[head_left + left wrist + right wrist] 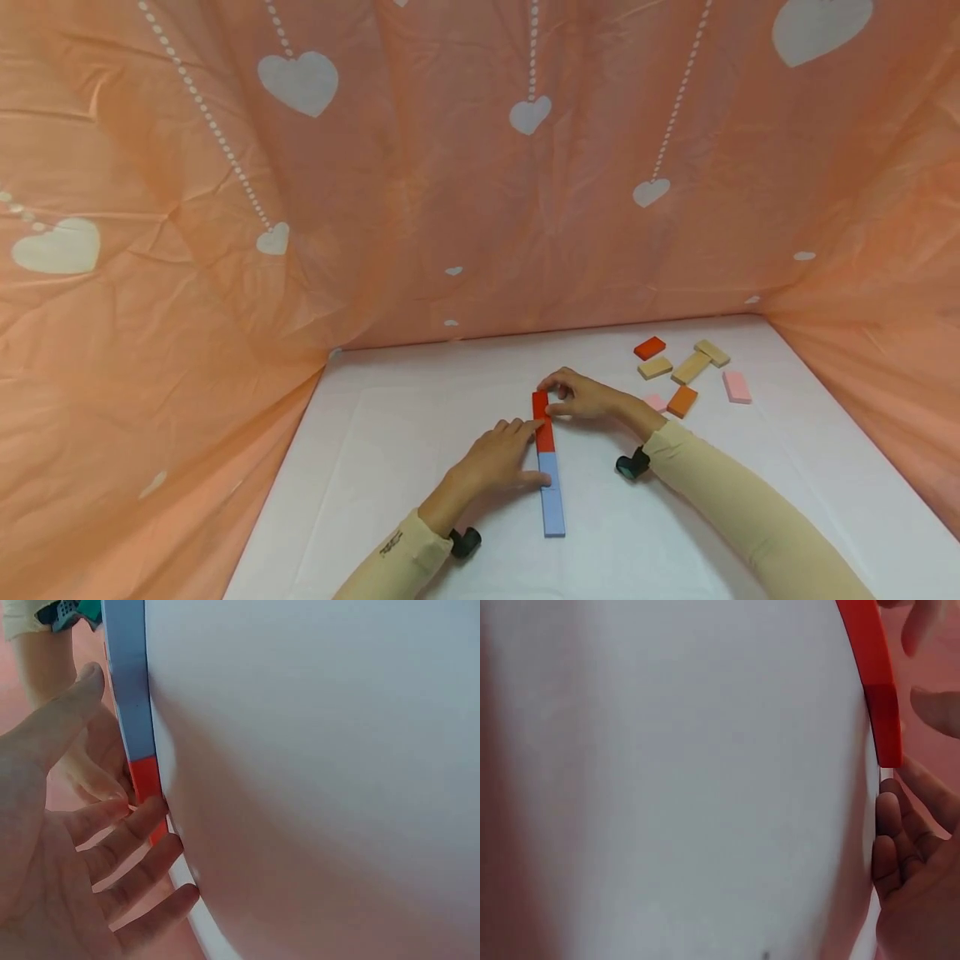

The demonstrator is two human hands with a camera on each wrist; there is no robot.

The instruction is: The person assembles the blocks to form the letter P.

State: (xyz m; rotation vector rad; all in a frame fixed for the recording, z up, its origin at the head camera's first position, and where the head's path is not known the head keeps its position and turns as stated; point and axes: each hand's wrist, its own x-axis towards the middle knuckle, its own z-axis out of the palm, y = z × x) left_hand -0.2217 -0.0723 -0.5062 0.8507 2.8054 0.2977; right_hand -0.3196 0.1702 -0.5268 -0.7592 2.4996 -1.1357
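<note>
Contact only, no grip: my left hand [495, 458] lies relaxed alongside the red blocks [547, 440] and blue blocks [553, 512], right hand [588, 397] loose at the red end. Blocks sit end to end on the table [375, 483]; I'm likely keeping them straight.

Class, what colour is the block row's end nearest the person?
Light blue; the row's near end shows best in the head view.

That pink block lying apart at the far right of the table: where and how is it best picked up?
Probably by the middle of its two long sides, coming straight down from above. The pink block lies flat and is longer than wide, and no other block touches it, so both long edges look reachable.
</note>
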